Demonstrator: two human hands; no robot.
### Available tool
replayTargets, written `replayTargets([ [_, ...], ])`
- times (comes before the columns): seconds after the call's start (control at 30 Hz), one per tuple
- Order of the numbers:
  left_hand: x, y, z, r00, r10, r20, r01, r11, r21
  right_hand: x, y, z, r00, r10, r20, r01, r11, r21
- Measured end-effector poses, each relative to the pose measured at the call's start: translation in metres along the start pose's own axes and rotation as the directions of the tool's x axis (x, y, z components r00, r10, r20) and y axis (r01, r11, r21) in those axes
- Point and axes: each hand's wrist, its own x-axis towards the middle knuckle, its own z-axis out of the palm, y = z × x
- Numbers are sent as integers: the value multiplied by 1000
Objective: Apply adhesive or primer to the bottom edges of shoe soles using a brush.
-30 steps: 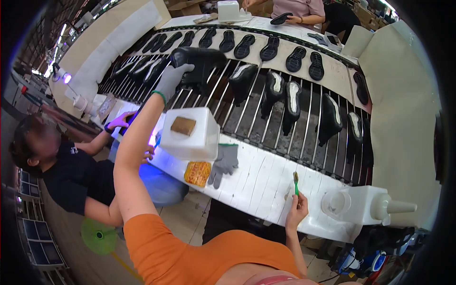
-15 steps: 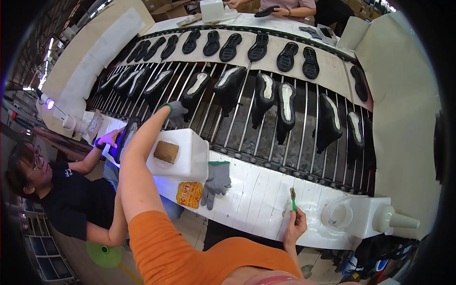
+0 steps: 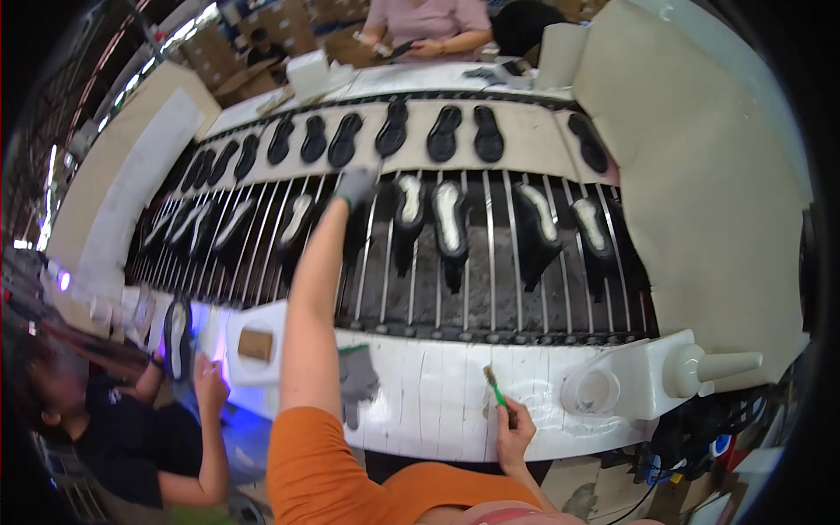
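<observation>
Grasping a likely light, stiff brush [image 3: 493,382] by its handle [image 3: 498,394], probably surest, the right hand [image 3: 516,429] sits near; whether the left hand [image 3: 356,185] grips a far shoe [image 3: 355,229] is unclear.

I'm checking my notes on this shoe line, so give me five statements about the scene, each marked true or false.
1. The right hand holds a green-handled brush. True.
2. The left hand is bare. False: it is gloved in grey.
3. A loose grey glove lies on the white table. True.
4. The brown block lies on the floor. False: it sits on a white container.
5. Black soles lie in a row beyond the metal bars. True.
</observation>
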Motion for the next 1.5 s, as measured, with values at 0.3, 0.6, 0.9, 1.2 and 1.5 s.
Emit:
replayTargets([
  [0.3,0,84,57,683,-531,502,504,-155,-850,3,-5,-2,994,-103,31,104,994,-31],
  [0.6,-83,126,36,859,-243,451,331,-407,-851,3,-3,-2,984,-169,54,168,986,11],
  [0.9,-136,173,-28,740,-617,270,-117,-512,-851,36,-16,-55,959,10,284,-98,950,297],
  [1.2,-227,245,-245,611,-788,-82,-585,-379,-717,37,-57,-168,963,-190,191,176,981,84],
  [1.5,-300,319,-147,259,-912,-319,-628,92,-773,13,-67,-201,946,-288,-152,150,800,-581],
])
